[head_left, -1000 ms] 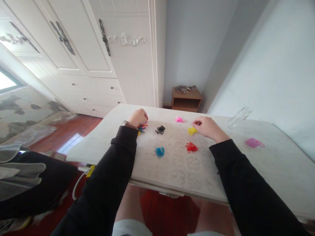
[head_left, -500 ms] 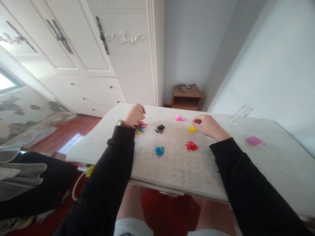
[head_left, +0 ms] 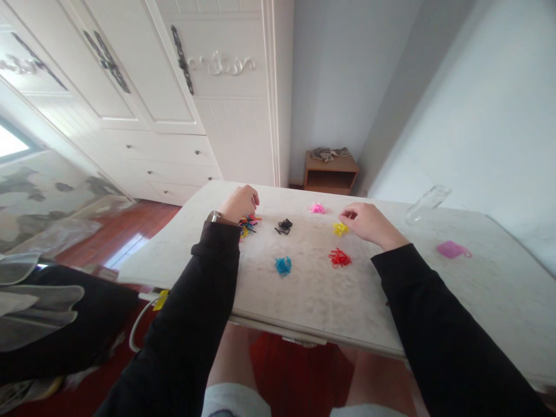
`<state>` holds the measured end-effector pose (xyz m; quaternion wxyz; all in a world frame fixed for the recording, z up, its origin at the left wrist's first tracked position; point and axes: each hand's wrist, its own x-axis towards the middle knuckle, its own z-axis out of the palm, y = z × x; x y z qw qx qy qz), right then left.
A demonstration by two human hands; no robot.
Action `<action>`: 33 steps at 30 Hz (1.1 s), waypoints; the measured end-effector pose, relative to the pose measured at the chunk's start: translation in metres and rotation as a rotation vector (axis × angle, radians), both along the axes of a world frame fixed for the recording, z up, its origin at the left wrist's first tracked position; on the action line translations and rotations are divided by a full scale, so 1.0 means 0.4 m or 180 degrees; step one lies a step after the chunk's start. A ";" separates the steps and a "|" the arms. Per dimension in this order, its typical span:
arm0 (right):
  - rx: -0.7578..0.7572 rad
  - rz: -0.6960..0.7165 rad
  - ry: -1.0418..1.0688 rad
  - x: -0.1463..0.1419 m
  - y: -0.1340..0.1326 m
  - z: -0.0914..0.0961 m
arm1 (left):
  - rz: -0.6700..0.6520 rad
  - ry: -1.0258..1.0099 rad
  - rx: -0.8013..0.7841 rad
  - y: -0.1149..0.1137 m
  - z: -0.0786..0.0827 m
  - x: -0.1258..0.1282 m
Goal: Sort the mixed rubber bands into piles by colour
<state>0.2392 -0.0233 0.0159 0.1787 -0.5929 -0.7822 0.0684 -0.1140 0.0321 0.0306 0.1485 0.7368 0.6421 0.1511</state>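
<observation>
Left of the black pile, your left hand probably picks mixed strips; next needs gentle pinch. Your right hand is right of it. I cannot tell either grip.

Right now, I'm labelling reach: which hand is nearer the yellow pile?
Right: the right hand is just beside the yellow pile; the left hand is well left of it, by the multicoloured pile.

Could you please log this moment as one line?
left hand: at multicolored pile | right hand: beside yellow pile | nearby: black pile, pink pile, red pile, blue pile
</observation>
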 end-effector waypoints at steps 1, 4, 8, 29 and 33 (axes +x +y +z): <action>0.0001 -0.0001 0.0003 0.000 0.000 0.000 | -0.0004 0.0026 0.0015 0.001 0.000 0.000; 0.0010 0.0005 0.0022 0.000 0.000 -0.001 | 0.0066 0.0049 0.0219 0.002 0.001 -0.002; 0.0036 0.0015 0.0039 -0.002 -0.001 -0.002 | 0.0280 -0.0074 0.0575 -0.004 0.005 -0.001; 0.0057 0.0055 0.0037 -0.009 -0.003 0.000 | 0.0410 -0.0933 0.0951 -0.010 0.019 0.023; 0.0149 0.0214 0.0223 -0.030 -0.013 0.006 | -0.0227 -0.2215 0.0827 -0.020 0.004 0.111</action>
